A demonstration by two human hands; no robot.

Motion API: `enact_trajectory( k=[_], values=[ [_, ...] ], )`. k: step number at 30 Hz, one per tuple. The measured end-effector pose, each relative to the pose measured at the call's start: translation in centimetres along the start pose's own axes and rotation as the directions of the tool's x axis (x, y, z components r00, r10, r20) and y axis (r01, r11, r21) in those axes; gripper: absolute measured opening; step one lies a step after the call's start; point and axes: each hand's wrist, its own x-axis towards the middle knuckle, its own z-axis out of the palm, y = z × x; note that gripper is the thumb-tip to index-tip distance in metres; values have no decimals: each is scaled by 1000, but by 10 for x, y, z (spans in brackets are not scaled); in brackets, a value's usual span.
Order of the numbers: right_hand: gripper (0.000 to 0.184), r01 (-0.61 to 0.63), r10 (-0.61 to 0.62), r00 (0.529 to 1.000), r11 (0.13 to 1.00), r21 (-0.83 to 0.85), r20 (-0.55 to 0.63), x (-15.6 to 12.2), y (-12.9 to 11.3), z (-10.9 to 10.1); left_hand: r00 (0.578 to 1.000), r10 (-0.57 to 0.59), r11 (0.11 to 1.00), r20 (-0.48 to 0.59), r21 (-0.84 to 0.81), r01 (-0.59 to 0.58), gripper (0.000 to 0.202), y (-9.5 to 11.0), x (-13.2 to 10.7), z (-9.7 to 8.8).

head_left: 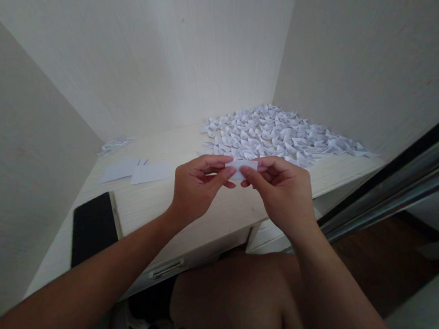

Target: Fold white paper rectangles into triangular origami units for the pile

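Note:
Between my two hands is a small white piece of paper point(249, 165), held up above the front part of the desk. My left hand point(200, 185) pinches its left end between thumb and fingers. On the other end, my right hand point(282, 181) grips it the same way, with the thumb pressed on its face. The paper looks like a small rectangle; whether it is folded I cannot tell. Behind the hands, many small folded white paper pieces point(263, 131), shaped like little boats, cover the right rear of the desk.
White paper sheets point(152, 173) lie flat at the left, with a small heap of paper strips point(117, 143) behind them. A dark tablet or phone point(94, 224) rests near the left edge. The desk point(224, 211) is walled on three sides; a drawer handle point(167, 268) shows in front.

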Motion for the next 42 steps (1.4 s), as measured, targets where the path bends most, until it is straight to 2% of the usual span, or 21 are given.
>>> enact_trajectory(
  k=[6, 10, 14, 18, 21, 25, 28, 30, 32, 35, 37, 40, 42],
  values=[
    [18, 9, -8, 1000, 996, -91, 7, 0, 0, -3, 1000, 2, 1000, 15, -3, -2, 23, 2, 0, 0],
    [16, 11, -1, 998, 984, -176, 56, 0, 0, -6, 996, -36, 999, 82, -25, 38, 21, 2, 0, -1],
    [15, 24, -7, 997, 974, -227, 73, 0, -2, -8, 987, -114, 991, 115, -52, 121, 29, 2, 2, -2],
    [15, 41, -25, 998, 960, -276, 60, 0, -3, -8, 967, -207, 974, 152, -65, 218, 25, 0, 4, -3],
    [15, 51, -33, 998, 950, -308, 62, -1, -2, -7, 965, -201, 974, 171, -74, 216, 24, -1, 5, -3],
    [17, 94, -67, 994, 928, -361, 89, -1, -1, -6, 972, -184, 978, 146, -75, 196, 28, -1, 5, -1],
    [17, 86, -67, 996, 929, -361, 65, 0, -1, -6, 944, -259, 959, 207, -62, 276, 30, -2, 4, -1],
    [16, 54, -48, 999, 944, -325, 25, 1, -1, -6, 910, -316, 938, 270, -57, 342, 30, -3, 3, 0],
    [16, 16, -19, 1000, 964, -266, -9, 0, 1, -4, 895, -341, 923, 288, -78, 377, 28, -4, 2, 0],
    [17, -71, 64, 995, 992, -102, -73, -2, 6, 4, 905, -341, 912, 254, -145, 384, 24, -4, 0, 1],
    [20, -153, 160, 982, 985, 74, -104, -5, 10, 12, 921, -325, 914, 217, -179, 365, 24, -3, 0, 2],
    [24, -275, 315, 948, 882, 384, -44, -10, 15, 24, 955, -274, 939, 117, -184, 292, 23, -1, -2, 4],
    [27, -328, 369, 929, 792, 514, 24, -11, 18, 30, 973, -229, 959, 25, -169, 229, 22, 0, -3, 6]
  ],
)
